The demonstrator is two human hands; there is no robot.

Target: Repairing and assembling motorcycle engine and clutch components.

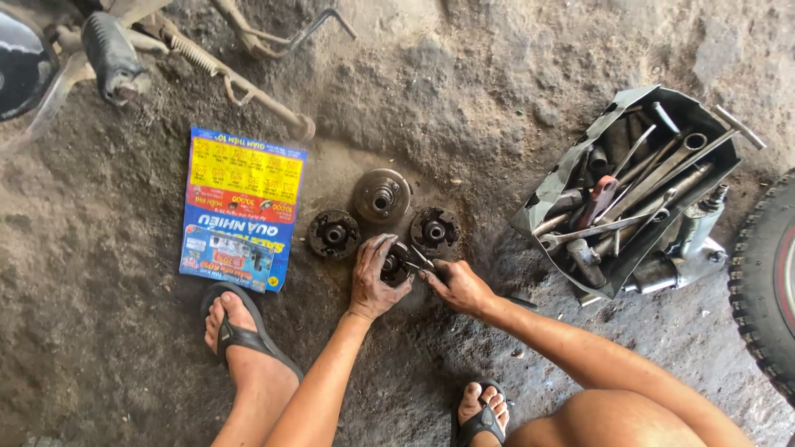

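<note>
Left hand (374,285) grips a small round metal hub (392,265) on the dirt floor (108,331), frame centre. Right hand (457,285) clenches pliers (421,261) touching it; open toolbox (571,170) at right.

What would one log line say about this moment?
left hand: holds round metal part | right hand: works pliers on it | toolbox: right, full

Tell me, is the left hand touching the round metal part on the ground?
Touching. The head view shows the left hand with fingers draped over the round metal part, gripping its rim, while the right hand brings pliers to it.
</note>
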